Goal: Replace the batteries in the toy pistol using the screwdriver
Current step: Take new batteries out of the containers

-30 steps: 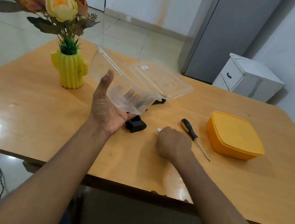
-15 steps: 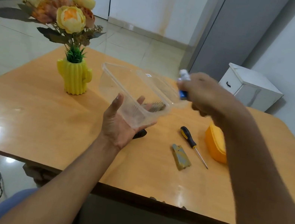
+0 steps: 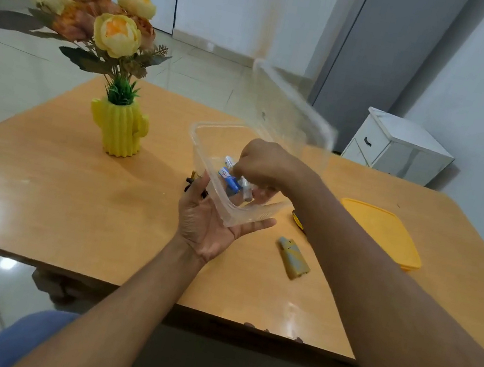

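My left hand (image 3: pixel 210 226) holds a clear plastic container (image 3: pixel 208 145) from below, its hinged lid (image 3: pixel 298 112) standing open. My right hand (image 3: pixel 263 164) reaches down into the container, fingers closed on blue-and-white batteries (image 3: pixel 230 178) lying inside. The toy pistol (image 3: pixel 190 182) is a dark shape on the table, mostly hidden behind my left hand and the container. The olive battery cover (image 3: pixel 293 258) lies loose on the table. Only the yellow-black handle tip of the screwdriver (image 3: pixel 298 219) shows beside my right forearm.
A yellow cactus vase with artificial flowers (image 3: pixel 117 129) stands at the table's back left. A closed orange lidded box (image 3: pixel 387 234) sits at the right. The wooden table (image 3: pixel 69 201) edge runs in front of my knees. A white cabinet (image 3: pixel 399 146) stands beyond the table.
My right hand lifted a battery from the table, carried it up to the container and is now down inside it. The left hand keeps holding the container, and its lid has swung upward.
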